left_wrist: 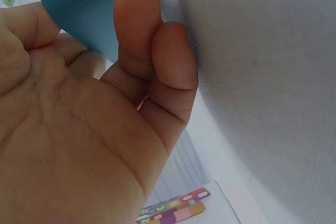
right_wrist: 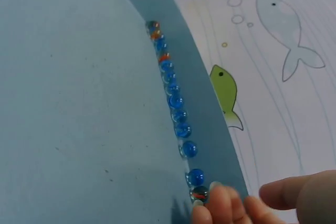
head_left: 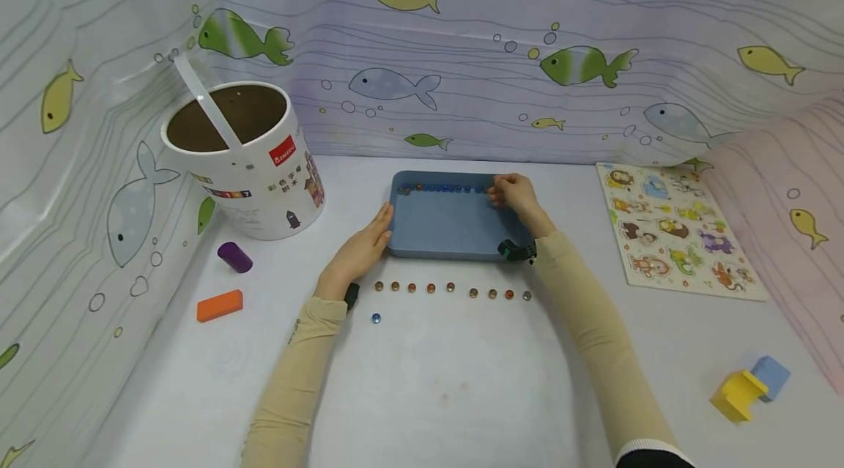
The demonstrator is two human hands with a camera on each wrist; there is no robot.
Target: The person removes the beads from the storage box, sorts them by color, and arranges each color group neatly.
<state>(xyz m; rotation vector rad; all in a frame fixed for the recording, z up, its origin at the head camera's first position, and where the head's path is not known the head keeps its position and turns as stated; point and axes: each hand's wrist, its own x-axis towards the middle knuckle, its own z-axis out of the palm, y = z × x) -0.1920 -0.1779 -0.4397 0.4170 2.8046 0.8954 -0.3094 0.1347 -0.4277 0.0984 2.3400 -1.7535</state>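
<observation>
A blue-grey tray point(head_left: 455, 226) lies on the white table, with a row of blue and orange glass marbles point(right_wrist: 176, 100) along its back wall. My left hand point(head_left: 359, 252) rests its extended fingers against the tray's left side; in the left wrist view its palm shows and holds nothing. Over the tray's back right part, my right hand point(head_left: 517, 197) has bent fingers. Its fingertips point(right_wrist: 218, 200) are at a dark marble with an orange streak point(right_wrist: 199, 193) at the near end of the row, while the thumb stands apart.
Several amber marbles point(head_left: 431, 288) line the table before the tray, with one blue marble point(head_left: 376, 318) nearer. A white bucket point(head_left: 277, 197), purple cylinder point(head_left: 234, 257) and orange block point(head_left: 220, 305) stand left. At right are an animal picture board point(head_left: 679, 234), a yellow block point(head_left: 737, 396) and a blue block point(head_left: 771, 378).
</observation>
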